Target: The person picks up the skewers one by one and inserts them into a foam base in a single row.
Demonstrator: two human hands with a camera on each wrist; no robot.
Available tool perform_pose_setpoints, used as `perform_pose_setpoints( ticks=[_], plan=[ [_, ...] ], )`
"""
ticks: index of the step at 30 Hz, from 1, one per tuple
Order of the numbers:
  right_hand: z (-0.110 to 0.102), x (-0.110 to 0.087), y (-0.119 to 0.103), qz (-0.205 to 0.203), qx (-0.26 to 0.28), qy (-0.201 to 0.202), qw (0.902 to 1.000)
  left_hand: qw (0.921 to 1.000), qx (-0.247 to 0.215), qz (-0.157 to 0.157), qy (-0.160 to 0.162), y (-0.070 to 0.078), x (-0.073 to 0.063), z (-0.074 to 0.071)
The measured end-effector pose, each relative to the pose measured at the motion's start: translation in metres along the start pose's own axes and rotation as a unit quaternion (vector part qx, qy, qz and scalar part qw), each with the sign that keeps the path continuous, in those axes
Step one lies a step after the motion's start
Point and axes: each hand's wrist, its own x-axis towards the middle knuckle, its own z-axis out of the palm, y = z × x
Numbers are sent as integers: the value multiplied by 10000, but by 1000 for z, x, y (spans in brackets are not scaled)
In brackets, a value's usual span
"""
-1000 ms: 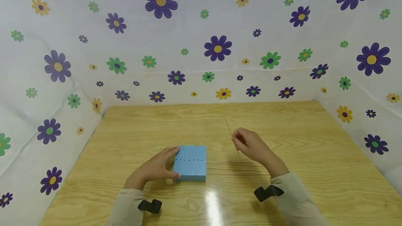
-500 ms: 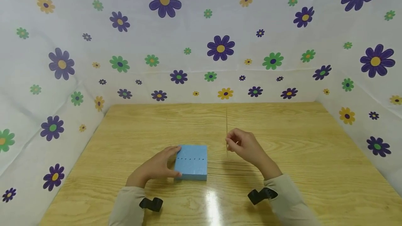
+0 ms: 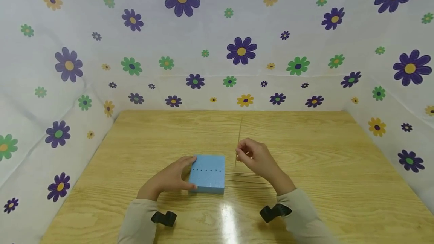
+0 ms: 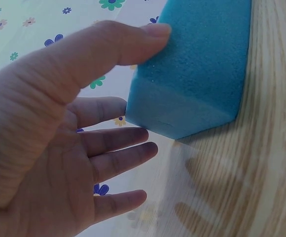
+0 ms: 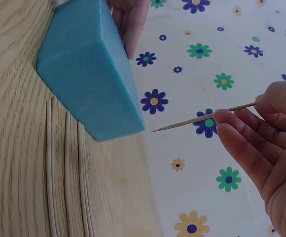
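A blue foam block (image 3: 207, 180) with a row of several small dark holes across its top lies on the table. My left hand (image 3: 168, 176) holds it at its left side, thumb on the near corner and forefinger on the far corner. To the block's right, my right hand (image 3: 258, 158) pinches a thin bamboo skewer (image 3: 240, 131) between thumb and fingers, above the table. In the right wrist view, the skewer's pointed tip (image 5: 158, 130) appears close to a corner of the block, with a narrow gap visible between them.
Several loose skewers (image 3: 251, 180) lie side by side on the wooden table (image 3: 162, 131), right of the block. White cloth (image 3: 210, 25) printed with flowers stands around the table's back and sides. Each wrist wears a black camera mount (image 3: 164, 218).
My right hand has moved left with the skewer, nearer to the block. The skewer has swung from leaning left to nearly upright, leaning slightly right. My left hand keeps its hold on the block.
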Motion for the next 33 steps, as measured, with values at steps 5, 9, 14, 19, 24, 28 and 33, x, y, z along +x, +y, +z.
perform_pose_setpoints(
  ticks=[5, 9, 14, 19, 24, 28, 33],
  plan=[
    [8, 5, -6, -269, 81, 92, 9996, 10000, 7, -8, 5, 0, 0, -1],
    [16, 10, -5, -351, 151, 73, 9992, 10000, -7, 31, -3, 1, 0, -1],
    [33, 13, 13, -322, 279, 15, 9991, 10000, -37, 64, 6, 2, 1, -2],
    [45, 17, 19, -401, 454, -79, 9981, 10000, -51, 69, 48, 2, 1, -2],
    [55, 22, 15, -628, 520, -222, 9964, 10000, -52, 41, 49, 3, 1, -3],
    [62, 26, 13, -811, 578, -341, 9944, 10000, -69, -34, 16, 3, 1, -3],
    [72, 31, 11, -808, 633, -425, 9938, 9999, -107, -82, -6, 4, 0, -4]
  ],
)
